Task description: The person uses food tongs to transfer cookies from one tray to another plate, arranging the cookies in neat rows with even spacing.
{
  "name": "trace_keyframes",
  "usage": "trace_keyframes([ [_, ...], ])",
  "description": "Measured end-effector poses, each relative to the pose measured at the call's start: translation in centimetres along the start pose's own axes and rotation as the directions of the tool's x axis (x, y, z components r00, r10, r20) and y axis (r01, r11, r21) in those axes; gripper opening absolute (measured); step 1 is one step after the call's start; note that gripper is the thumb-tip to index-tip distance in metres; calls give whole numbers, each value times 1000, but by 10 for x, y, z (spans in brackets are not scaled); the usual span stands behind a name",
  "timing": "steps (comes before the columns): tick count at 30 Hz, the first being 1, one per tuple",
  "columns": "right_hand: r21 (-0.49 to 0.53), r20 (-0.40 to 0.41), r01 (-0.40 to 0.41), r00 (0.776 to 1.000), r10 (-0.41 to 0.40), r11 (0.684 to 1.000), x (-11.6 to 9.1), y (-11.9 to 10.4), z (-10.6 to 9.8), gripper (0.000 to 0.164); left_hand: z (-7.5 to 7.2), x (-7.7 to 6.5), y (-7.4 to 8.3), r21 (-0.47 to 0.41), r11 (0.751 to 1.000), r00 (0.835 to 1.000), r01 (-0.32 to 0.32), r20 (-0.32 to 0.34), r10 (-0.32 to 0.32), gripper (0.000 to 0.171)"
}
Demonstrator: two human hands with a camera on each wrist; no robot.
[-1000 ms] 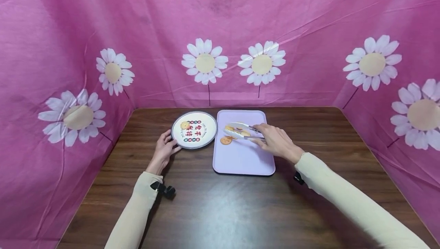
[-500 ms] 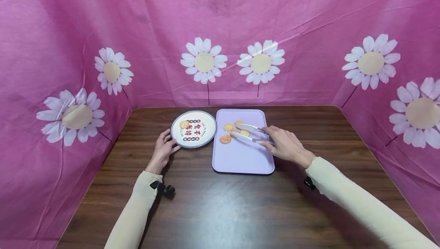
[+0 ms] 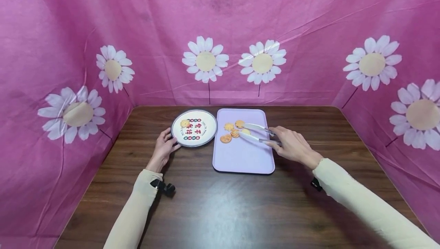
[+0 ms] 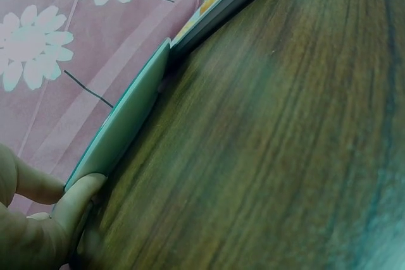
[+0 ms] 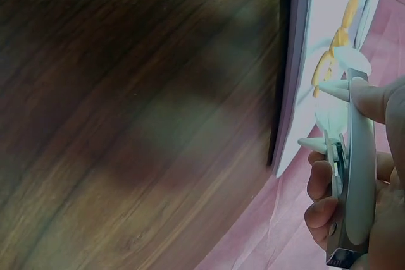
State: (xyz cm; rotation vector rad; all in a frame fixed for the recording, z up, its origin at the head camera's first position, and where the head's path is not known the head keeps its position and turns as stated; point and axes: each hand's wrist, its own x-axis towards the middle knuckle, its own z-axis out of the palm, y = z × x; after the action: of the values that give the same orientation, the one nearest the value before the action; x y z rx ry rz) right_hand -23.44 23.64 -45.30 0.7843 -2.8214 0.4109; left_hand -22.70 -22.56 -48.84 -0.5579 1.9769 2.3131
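The left hand (image 3: 164, 149) is pinching the near left edge of the plate (image 3: 208, 134), with the thumb and fingers bent tight on the rim. The plate is white with a dark edge, and it is showing red signs in the middle. One yellow cookie (image 3: 185, 123) is sitting on the plate, near the top left.

The right hand (image 3: 292, 144) is holding the tongs (image 5: 361, 169), with its fingers curling round the handles. The white tips of the tongs are standing apart over the purple tray (image 3: 242, 157). A pale cookie (image 3: 245, 131) is lying between the tips, and I cannot tell if they are touching it.

Four more cookies are lying close together on the tray, left of the tongs: a round one (image 3: 239, 124) near the top tip, a bumpy one (image 3: 228, 126), a swirly one (image 3: 235, 133) and a flat one (image 3: 225, 138) at the bottom left.

The plate is sitting just left of the tray, and both are resting on the brown wood surface (image 3: 220, 211). Behind them, a pink cloth (image 3: 227, 4) with big white flowers (image 3: 205, 62) is hanging.
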Motion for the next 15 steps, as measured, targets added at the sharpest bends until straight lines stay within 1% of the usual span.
trace_keyframes([
  [10,-5,21,-18,1000,18,1000,-5,4,0,58,1,0,4,3,1000,1000,-10,3,10,69],
  [15,-15,23,-10,1000,10,1000,-7,6,1,57,0,0,3,3,1000,1000,-6,1,6,69],
])
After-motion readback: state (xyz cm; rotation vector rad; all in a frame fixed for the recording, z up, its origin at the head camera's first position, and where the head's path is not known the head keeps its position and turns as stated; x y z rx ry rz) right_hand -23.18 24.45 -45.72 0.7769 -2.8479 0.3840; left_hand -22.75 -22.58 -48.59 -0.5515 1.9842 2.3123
